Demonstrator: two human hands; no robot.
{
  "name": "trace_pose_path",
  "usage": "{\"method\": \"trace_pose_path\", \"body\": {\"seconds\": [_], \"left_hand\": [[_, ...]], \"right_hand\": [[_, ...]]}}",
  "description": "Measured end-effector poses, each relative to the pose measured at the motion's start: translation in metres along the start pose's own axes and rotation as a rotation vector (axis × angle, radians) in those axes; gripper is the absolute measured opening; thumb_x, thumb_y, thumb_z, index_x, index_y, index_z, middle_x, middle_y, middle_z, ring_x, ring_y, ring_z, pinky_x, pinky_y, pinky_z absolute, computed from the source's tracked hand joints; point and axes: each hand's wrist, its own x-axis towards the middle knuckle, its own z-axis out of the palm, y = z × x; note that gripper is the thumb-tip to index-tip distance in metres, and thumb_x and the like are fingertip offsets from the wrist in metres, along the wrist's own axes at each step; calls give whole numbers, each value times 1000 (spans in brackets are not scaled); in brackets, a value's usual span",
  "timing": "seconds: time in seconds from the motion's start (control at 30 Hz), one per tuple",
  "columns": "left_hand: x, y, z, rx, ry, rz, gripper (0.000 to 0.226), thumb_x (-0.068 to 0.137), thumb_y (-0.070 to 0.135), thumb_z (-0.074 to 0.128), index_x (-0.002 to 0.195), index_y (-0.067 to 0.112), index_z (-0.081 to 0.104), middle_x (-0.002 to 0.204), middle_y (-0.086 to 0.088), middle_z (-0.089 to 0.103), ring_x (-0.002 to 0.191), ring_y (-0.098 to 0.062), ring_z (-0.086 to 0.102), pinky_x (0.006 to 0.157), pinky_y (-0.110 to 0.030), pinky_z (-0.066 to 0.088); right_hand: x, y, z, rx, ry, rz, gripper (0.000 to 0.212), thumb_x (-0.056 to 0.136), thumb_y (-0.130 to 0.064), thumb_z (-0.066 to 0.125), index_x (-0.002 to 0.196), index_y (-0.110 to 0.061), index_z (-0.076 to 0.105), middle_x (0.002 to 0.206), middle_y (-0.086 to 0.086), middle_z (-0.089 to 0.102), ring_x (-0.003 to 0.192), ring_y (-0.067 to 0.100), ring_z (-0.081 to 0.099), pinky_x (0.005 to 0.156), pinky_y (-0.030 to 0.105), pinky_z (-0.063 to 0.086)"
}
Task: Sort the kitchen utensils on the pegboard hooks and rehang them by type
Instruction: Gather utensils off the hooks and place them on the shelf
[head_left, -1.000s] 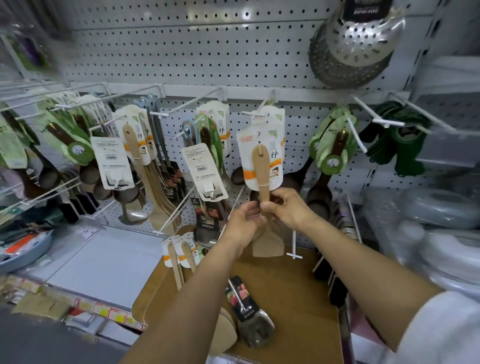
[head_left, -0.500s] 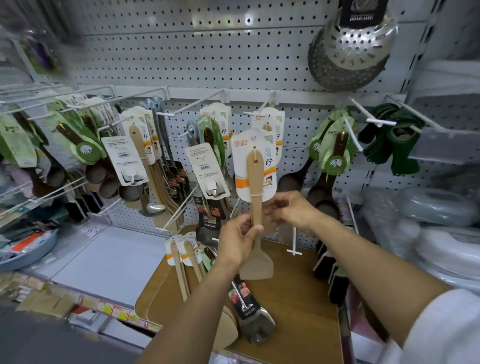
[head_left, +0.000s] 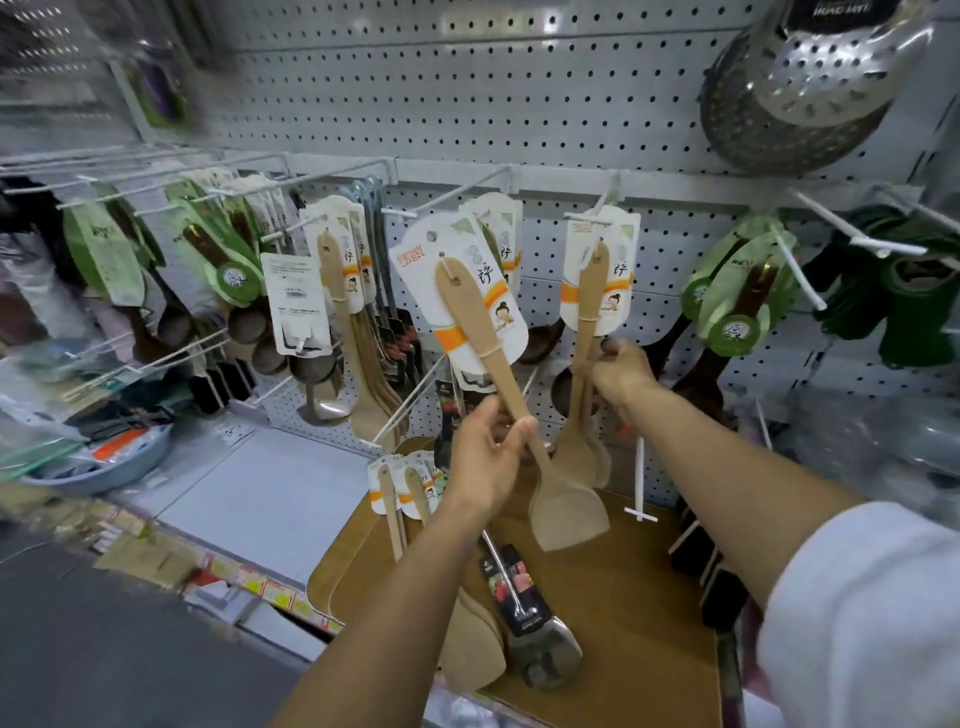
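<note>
My left hand (head_left: 488, 452) grips the handle of a wooden spatula (head_left: 498, 374) with a white and orange card, held off its hook and tilted, blade low over the brown board (head_left: 623, 587). My right hand (head_left: 618, 376) holds the handle of a second wooden spatula (head_left: 587, 332) that hangs on a white hook (head_left: 597, 215) on the pegboard (head_left: 467, 93). More carded wooden spatulas (head_left: 337, 291) hang to the left. On the board lie two wooden spatulas (head_left: 410, 499) and a steel turner (head_left: 530, 618).
Dark ladles with green cards (head_left: 223, 265) hang at the left and others (head_left: 737, 291) at the right. A steel colander (head_left: 800, 88) hangs top right. Green items (head_left: 904, 301) fill the far right hooks. Bare hooks (head_left: 405, 400) stick out low. A grey basin (head_left: 104, 462) sits left.
My left hand has carried the spatula off the hook, leftward and down, tilting it. My right hand has let go of it and moved right to the spatula still hanging.
</note>
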Motion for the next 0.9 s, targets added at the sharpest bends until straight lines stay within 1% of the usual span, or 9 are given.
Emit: {"method": "trace_pose_path", "body": {"seconds": [0.13, 0.23, 0.3, 0.37, 0.47, 0.6, 0.73, 0.8, 0.9], "left_hand": [[1, 0, -6, -28, -5, 3, 9, 94, 11, 60, 100, 17, 62, 94, -5, 68, 90, -21, 69, 77, -46, 59], [0, -3, -11, -11, -12, -20, 9, 93, 14, 61, 100, 18, 63, 94, 1, 68, 94, -17, 68, 83, -45, 58], [-1, -6, -14, 7, -15, -29, 10, 93, 15, 62, 102, 18, 64, 96, 1, 68, 96, -17, 67, 86, -45, 57], [-2, -8, -15, 11, -11, -34, 10, 93, 16, 62, 103, 17, 64, 97, -1, 69, 95, -17, 67, 85, -44, 57], [-7, -8, -12, -17, -11, -43, 12, 93, 15, 62, 105, 16, 65, 99, -4, 70, 96, -20, 68, 84, -43, 58], [-16, -7, -4, -43, -29, -47, 14, 93, 12, 62, 100, 24, 66, 98, 1, 70, 98, -17, 67, 87, -44, 57], [-24, -6, 0, -49, -21, -70, 21, 91, 13, 64, 94, 33, 65, 92, 13, 70, 97, -10, 66, 91, -43, 55], [-30, -7, 1, -45, -16, -78, 21, 91, 13, 64, 94, 33, 65, 92, 13, 70, 97, -10, 66, 91, -43, 55], [-40, -11, 2, -37, -9, -97, 17, 92, 15, 63, 97, 31, 66, 95, 10, 70, 98, -11, 66, 91, -43, 55]], "right_hand": [[15, -6, 12, 86, -2, 49, 28, 84, -12, 72, 110, -7, 61, 97, 11, 64, 86, 25, 61, 78, 36, 51], [22, -4, 21, 79, 12, 26, 22, 87, -14, 68, 107, -10, 62, 97, 11, 65, 83, 23, 59, 61, 29, 46], [24, 0, 24, 69, 21, 5, 22, 89, -16, 65, 110, -10, 63, 100, 12, 67, 80, 23, 59, 56, 27, 44], [22, 4, 25, 52, 13, -24, 17, 91, -18, 63, 106, -12, 63, 101, 14, 68, 77, 23, 60, 60, 31, 47], [15, 7, 21, 26, 11, -98, 7, 92, -16, 60, 98, -15, 63, 101, 14, 68, 83, 25, 62, 76, 38, 53], [-3, 14, 12, 29, -44, -166, 6, 93, -13, 59, 98, -15, 61, 102, 13, 67, 88, 26, 65, 73, 37, 57], [-26, 24, 4, 18, -107, -250, 8, 93, -10, 60, 100, -15, 62, 101, 12, 67, 96, 31, 66, 84, 47, 57], [-38, 27, 0, 16, -147, -290, 9, 93, -7, 59, 99, -13, 61, 98, 11, 66, 94, 29, 66, 84, 45, 57], [-53, 33, -5, -6, -190, -343, 9, 93, -6, 59, 98, -12, 62, 92, 7, 66, 87, 23, 64, 75, 32, 55]]}}
